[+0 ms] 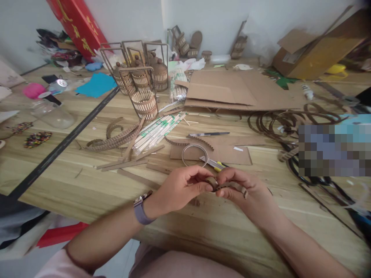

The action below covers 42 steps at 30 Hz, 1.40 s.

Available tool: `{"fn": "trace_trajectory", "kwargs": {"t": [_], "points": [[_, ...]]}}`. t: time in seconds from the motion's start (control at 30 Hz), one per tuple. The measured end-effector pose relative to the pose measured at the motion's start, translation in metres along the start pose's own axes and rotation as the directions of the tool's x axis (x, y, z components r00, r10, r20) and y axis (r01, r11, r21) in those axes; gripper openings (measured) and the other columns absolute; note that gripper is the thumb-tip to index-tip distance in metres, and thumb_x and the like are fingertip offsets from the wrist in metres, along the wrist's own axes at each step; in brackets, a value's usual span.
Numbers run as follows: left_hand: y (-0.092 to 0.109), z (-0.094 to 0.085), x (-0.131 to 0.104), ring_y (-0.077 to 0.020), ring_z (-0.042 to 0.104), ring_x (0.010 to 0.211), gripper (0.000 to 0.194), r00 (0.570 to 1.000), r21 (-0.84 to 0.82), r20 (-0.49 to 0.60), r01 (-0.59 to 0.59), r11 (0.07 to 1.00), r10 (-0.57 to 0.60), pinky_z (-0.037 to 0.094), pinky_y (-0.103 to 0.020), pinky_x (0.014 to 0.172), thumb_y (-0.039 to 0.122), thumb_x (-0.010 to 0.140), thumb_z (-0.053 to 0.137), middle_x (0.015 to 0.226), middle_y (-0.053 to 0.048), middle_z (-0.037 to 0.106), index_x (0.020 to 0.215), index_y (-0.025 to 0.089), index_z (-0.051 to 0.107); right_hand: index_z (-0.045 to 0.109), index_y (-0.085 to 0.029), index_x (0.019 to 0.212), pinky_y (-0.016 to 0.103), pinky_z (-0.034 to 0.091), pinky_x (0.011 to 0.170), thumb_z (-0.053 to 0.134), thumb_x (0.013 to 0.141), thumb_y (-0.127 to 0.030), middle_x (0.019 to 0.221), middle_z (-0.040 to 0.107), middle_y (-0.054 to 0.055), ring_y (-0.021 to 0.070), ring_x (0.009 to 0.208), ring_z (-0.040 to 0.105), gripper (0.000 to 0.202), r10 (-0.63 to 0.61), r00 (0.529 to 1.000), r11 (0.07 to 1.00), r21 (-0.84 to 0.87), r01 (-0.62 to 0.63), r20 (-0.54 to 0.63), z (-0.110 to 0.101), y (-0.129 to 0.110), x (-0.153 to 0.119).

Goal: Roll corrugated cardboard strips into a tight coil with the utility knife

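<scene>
Head view — the left hand (179, 189) and right hand (252, 197) pinch a brown strip (212, 180), curled between their fingertips; it's likely light, bendy, easily creased — best gripped flat, beside the curl.

A pale wall (203, 17) is rising at the far side of a wood-grained table (87, 181). A dark strip (72, 127) is crossing the tabletop at left. Pale floor (120, 262) is showing at near left.
</scene>
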<state>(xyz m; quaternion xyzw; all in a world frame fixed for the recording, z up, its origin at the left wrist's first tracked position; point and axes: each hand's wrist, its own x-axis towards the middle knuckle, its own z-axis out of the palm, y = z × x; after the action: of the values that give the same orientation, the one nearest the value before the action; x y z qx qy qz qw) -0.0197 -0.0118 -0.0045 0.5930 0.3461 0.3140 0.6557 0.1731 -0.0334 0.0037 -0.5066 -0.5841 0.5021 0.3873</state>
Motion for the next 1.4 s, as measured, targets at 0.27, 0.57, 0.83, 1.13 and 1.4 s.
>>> {"fn": "trace_trajectory", "kwargs": {"t": [0.27,0.57,0.83,1.13,1.4], "points": [[0.001,-0.007,0.003,-0.0123,0.060,0.072,0.024,0.978,-0.194,0.177,0.145,0.970,-0.110,0.048,-0.024,0.067,0.029,0.074,0.080,0.084,-0.002,0.069,0.092,0.014,0.072,0.072,-0.026,0.100,0.028,0.056,0.066,0.078,0.075,-0.027,0.077,0.072,0.000,0.0154,0.071,0.067,0.026,-0.133,0.982,0.990,0.063,0.125,0.137,-0.002,0.002,-0.002],[0.001,-0.018,0.005,-0.0102,0.053,0.064,0.022,0.951,0.215,0.286,0.056,0.975,-0.118,0.037,-0.020,0.059,0.031,0.071,0.081,0.066,0.003,0.061,0.073,0.013,0.068,0.071,-0.022,0.080,0.020,0.052,0.058,0.079,0.066,-0.010,0.072,0.067,-0.003,0.0092,0.065,0.062,0.020,0.080,0.930,0.906,0.362,-0.218,0.358,0.006,0.011,-0.002],[0.001,-0.014,0.008,-0.0125,0.056,0.071,0.026,0.953,-0.039,0.248,0.191,0.981,-0.176,0.042,-0.024,0.065,0.032,0.076,0.077,0.080,-0.001,0.065,0.091,0.013,0.069,0.072,-0.026,0.102,0.027,0.055,0.071,0.076,0.075,-0.021,0.088,0.074,0.001,0.0134,0.077,0.067,0.028,-0.014,0.962,0.983,0.179,-0.037,0.274,0.001,0.018,0.001],[-0.010,-0.002,0.009,-0.0088,0.051,0.067,0.046,0.950,-0.375,0.114,0.313,0.873,-0.291,0.043,-0.023,0.065,0.050,0.064,0.086,0.077,0.000,0.060,0.086,0.013,0.069,0.071,-0.028,0.107,0.028,0.053,0.062,0.070,0.082,-0.023,0.070,0.064,-0.001,0.0155,0.064,0.063,0.025,-0.412,0.911,0.850,-0.367,0.377,-0.018,0.003,0.019,0.000],[-0.013,0.002,0.011,-0.0084,0.051,0.063,0.048,0.956,-0.478,0.059,0.280,0.832,-0.287,0.039,-0.022,0.060,0.050,0.060,0.088,0.068,0.001,0.059,0.078,0.011,0.067,0.064,-0.028,0.105,0.029,0.054,0.063,0.068,0.084,-0.017,0.075,0.063,-0.001,0.0162,0.068,0.064,0.024,-0.582,0.811,0.732,-0.473,0.491,-0.060,0.005,0.017,-0.005]]}}
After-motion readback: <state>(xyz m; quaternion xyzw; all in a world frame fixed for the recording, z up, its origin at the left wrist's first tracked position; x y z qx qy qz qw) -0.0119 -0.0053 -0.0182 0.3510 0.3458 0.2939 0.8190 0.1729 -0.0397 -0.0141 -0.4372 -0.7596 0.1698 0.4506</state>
